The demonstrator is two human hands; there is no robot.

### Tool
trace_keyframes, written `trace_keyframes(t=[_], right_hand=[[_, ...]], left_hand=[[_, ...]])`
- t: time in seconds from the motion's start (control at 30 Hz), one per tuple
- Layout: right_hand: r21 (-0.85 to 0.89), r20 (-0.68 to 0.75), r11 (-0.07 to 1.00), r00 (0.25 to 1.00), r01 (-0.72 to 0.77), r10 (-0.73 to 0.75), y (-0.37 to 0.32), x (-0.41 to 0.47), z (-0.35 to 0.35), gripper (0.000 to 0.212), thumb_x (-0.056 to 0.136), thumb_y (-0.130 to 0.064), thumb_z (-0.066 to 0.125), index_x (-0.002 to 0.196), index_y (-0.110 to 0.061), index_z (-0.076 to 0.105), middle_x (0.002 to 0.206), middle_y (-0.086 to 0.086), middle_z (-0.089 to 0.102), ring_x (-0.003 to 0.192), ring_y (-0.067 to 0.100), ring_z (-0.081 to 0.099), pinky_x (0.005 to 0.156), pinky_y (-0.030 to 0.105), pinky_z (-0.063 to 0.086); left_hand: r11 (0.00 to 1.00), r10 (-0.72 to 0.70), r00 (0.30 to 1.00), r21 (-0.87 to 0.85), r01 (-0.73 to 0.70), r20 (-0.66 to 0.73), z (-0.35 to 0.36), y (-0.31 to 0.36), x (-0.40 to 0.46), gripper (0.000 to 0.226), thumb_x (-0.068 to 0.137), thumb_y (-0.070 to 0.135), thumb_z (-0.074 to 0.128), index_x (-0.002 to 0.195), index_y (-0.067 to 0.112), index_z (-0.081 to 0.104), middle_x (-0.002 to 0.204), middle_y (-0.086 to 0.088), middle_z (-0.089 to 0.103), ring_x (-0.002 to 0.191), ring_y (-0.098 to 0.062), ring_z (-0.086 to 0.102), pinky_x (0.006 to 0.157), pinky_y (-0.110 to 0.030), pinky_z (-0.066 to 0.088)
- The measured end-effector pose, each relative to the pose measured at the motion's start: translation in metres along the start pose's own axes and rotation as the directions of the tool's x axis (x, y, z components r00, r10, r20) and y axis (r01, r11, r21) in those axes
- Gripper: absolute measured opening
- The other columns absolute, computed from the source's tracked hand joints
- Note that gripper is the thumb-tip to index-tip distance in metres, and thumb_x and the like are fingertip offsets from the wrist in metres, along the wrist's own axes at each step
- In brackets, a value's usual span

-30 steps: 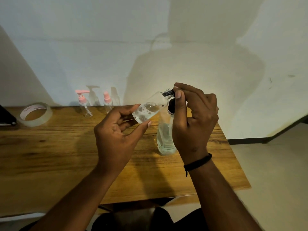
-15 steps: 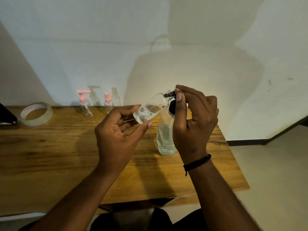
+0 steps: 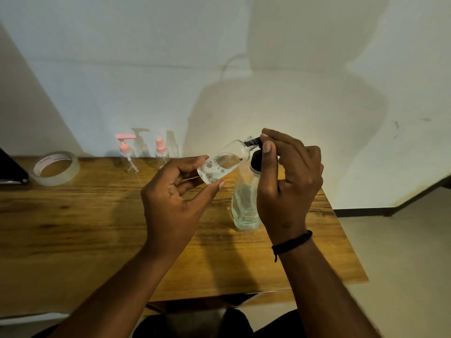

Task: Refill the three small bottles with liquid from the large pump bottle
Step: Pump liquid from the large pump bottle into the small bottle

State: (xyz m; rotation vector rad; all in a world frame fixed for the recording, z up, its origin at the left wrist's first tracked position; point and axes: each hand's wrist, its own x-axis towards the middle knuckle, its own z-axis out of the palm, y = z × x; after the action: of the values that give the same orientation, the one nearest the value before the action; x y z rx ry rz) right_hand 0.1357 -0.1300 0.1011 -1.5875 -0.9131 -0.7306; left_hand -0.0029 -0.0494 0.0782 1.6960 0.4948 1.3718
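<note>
My left hand [image 3: 170, 203] holds a small clear bottle [image 3: 223, 164] by its base, tilted with its open mouth up and to the right. Some bubbly liquid lies in it. Its mouth meets the black nozzle of the large pump bottle [image 3: 245, 206], which stands upright on the wooden table [image 3: 73, 228] with clear liquid in its lower half. My right hand [image 3: 288, 181] is curled over the black pump head [image 3: 256, 161], thumb along its side. Two more small bottles stand at the back by the wall: one with a pink pump [image 3: 127, 154], one with a pink spray top [image 3: 161, 152].
A roll of clear tape [image 3: 57, 168] lies at the back left of the table. A dark flat object [image 3: 9, 172] sits at the left edge of view. The table's right edge runs just beyond my right hand, with floor [image 3: 402, 252] past it.
My right hand and the pump head have sunk slightly, and the small bottle in my left hand has dropped with them. The other bottles have not moved.
</note>
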Motion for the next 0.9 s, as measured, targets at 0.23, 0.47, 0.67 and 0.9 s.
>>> trace_keyframes(t=[0.23,0.47,0.67,0.9], right_hand=[[0.020,0.017,1.000,1.000,-0.013,0.012,-0.0026,0.0013,-0.0009,0.023,0.102,-0.021,0.057,0.099,-0.017,0.079,0.108,-0.010,0.076,0.087,0.018,0.060,0.071,0.049,0.045],[0.007,0.001,1.000,1.000,0.009,-0.009,0.0005,-0.0014,0.0020,0.023,0.102,-0.020,0.057,0.100,-0.015,0.079,0.109,-0.012,0.072,0.087,0.017,0.060,0.069,0.050,0.046],[0.020,0.007,1.000,1.000,0.000,0.000,0.0008,-0.0021,-0.0006,0.023,0.102,-0.020,0.057,0.102,-0.016,0.079,0.111,-0.014,0.071,0.088,0.018,0.061,0.071,0.051,0.047],[0.007,0.001,1.000,1.000,0.003,-0.003,0.0000,-0.0019,0.0010,0.024,0.103,-0.020,0.056,0.102,-0.015,0.079,0.111,-0.007,0.076,0.087,0.020,0.061,0.070,0.049,0.046]], left_hand=[[1.000,0.012,1.000,0.011,-0.012,-0.002,-0.0001,-0.0002,-0.0001,0.044,0.076,0.004,0.088,0.114,0.007,0.067,0.114,-0.007,0.074,0.109,-0.016,0.074,0.084,-0.029,0.063],[1.000,-0.001,1.000,-0.004,0.001,-0.004,0.0015,-0.0010,0.0006,0.043,0.076,0.005,0.088,0.113,0.007,0.067,0.114,-0.010,0.074,0.109,-0.018,0.075,0.084,-0.032,0.064],[1.000,0.012,1.000,0.010,-0.012,0.004,0.0014,0.0002,-0.0005,0.044,0.076,0.004,0.088,0.115,0.004,0.068,0.115,-0.007,0.074,0.109,-0.017,0.074,0.084,-0.031,0.064],[1.000,0.023,1.000,-0.008,-0.023,-0.013,0.0019,0.0011,0.0006,0.045,0.076,0.004,0.088,0.115,0.010,0.066,0.113,-0.007,0.074,0.108,-0.018,0.075,0.085,-0.032,0.064]])
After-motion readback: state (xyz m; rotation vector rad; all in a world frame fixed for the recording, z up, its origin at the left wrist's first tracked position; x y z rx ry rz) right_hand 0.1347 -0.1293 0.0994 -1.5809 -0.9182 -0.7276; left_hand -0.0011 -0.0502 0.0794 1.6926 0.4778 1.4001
